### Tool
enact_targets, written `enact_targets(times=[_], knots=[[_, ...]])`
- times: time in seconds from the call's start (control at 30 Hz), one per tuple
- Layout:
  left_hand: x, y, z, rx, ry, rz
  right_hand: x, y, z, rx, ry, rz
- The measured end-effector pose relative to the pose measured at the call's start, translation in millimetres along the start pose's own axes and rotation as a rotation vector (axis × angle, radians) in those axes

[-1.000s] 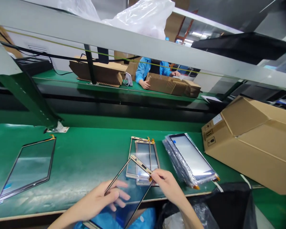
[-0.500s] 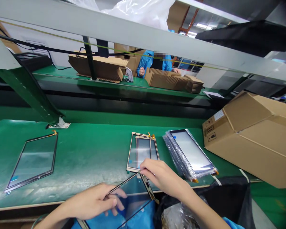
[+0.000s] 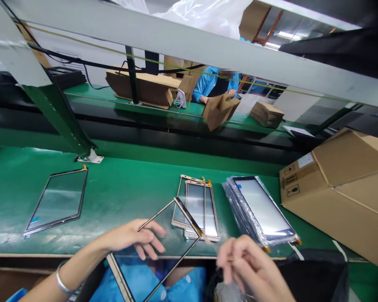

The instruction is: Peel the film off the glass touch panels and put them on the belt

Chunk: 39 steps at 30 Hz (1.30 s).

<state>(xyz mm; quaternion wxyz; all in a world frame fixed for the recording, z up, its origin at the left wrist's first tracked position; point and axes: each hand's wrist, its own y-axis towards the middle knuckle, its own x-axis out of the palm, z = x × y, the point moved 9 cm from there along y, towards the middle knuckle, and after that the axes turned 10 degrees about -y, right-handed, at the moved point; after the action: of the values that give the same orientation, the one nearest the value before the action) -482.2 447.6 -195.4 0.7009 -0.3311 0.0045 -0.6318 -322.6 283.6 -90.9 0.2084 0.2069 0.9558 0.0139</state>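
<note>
My left hand (image 3: 137, 238) grips a clear touch-screen panel (image 3: 187, 214) with a thin dark frame by its left edge, tilted over the table's front edge. The fingers show along and through the glass. My right hand (image 3: 250, 265) is apart from the panel, at its lower right, with the fingertips pinched together. What sits in that pinch is blurred and cannot be made out. Just beyond the held panel, two overlapping gold-framed panels (image 3: 195, 205) lie on the green table. A single black-framed panel (image 3: 61, 197) rests flat at the left.
Right of centre lies a stack of plastic-wrapped panels (image 3: 261, 205), beside a large cardboard box (image 3: 340, 188). A black bag (image 3: 311, 272) hangs at the front right. A green post (image 3: 58, 117) rises at the left. Across the bench, a person in blue handles cardboard (image 3: 220, 110).
My right hand has left the panel's top corner and moved right and down. The panel has turned slightly in my left hand. The person opposite has lifted a piece of cardboard.
</note>
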Motion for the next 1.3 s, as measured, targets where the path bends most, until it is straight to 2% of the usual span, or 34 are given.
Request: enact_targets(times=[0.03, 0.1, 0.17, 0.2, 0.23, 0.37, 0.43, 0.53, 0.63, 0.83, 1.1, 1.2, 1.3], knots=[[-3.2, -0.6, 0.3, -0.005, 0.003, 0.007, -12.0, -5.1, 9.2, 0.096, 0.123, 0.050], [-3.0, -2.4, 1.7, -0.016, 0.029, 0.014, -41.5, -9.8, 19.8, 0.154, 0.174, 0.275], [6.3, -3.9, 2.2, -0.040, 0.075, -0.005, -57.6, -7.0, 18.9, 0.108, -0.004, 0.467], [13.3, -4.3, 2.3, -0.051, 0.104, -0.023, -53.4, -0.5, 14.8, 0.064, -0.128, 0.474], [20.7, -4.6, 2.4, -0.059, 0.137, -0.044, -41.4, 9.0, 9.0, 0.004, -0.249, 0.420], [42.3, -5.9, 5.9, -0.036, 0.286, -0.090, 24.9, 39.2, -16.2, -0.266, -0.580, 0.050], [46.2, -8.0, 7.6, -0.033, 0.356, -0.088, 41.2, 44.4, -23.9, -0.329, -0.664, -0.064], [46.9, -12.1, 9.1, -0.053, 0.435, -0.073, 48.3, 46.5, -27.5, -0.351, -0.717, -0.170], [47.5, -13.4, 11.2, -0.052, 0.482, -0.074, 47.5, 45.8, -25.2, -0.351, -0.729, -0.200], [49.8, -4.2, 12.9, -0.033, 0.464, -0.085, 39.0, 41.4, -23.0, -0.420, -0.728, -0.095], [52.6, 4.6, 10.6, -0.033, 0.429, -0.096, 43.1, 43.6, -23.3, -0.515, -0.919, -0.114], [42.5, 13.3, 13.2, -0.024, 0.266, -0.038, 43.1, 21.3, -32.4, -0.548, -0.947, -0.103], [13.8, 22.9, 23.5, 0.071, -0.075, 0.143, 28.9, -26.8, -15.7, -0.346, -0.680, -0.184]])
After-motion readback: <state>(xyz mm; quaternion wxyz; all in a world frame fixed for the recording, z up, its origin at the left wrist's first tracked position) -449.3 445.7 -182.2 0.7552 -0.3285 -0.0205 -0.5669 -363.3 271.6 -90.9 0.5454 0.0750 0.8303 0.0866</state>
